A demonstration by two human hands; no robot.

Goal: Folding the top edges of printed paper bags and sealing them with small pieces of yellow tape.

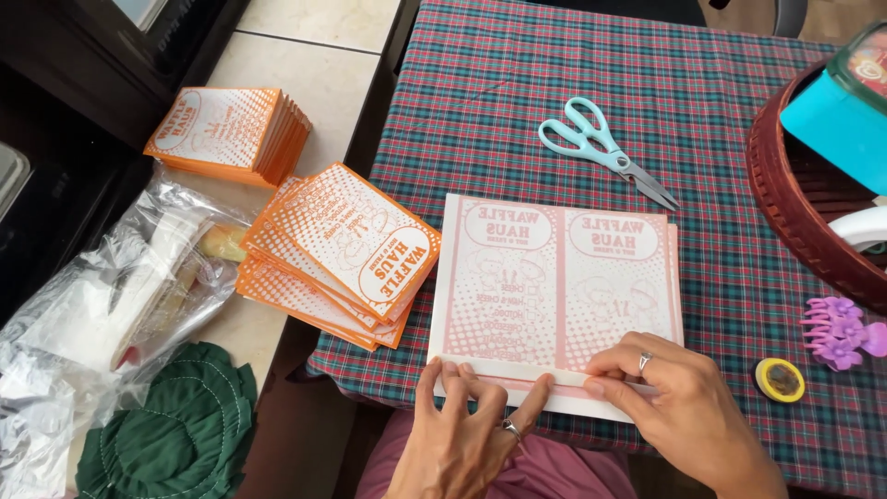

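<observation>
A flat white sheet printed in pale pink lies on the plaid tablecloth, face down, with its near edge folded up into a narrow strip. My left hand presses that folded strip with the fingertips at its left part. My right hand pinches and presses the strip at its right part. Both hands wear a ring. More sheets seem stacked under the top one.
Two stacks of orange printed paper bags sit to the left, one fanned, one neat. Light blue scissors lie behind the sheet. At right are a brown basket, a purple hair clip and a yellow tape roll. Plastic bags and green cloth lie left.
</observation>
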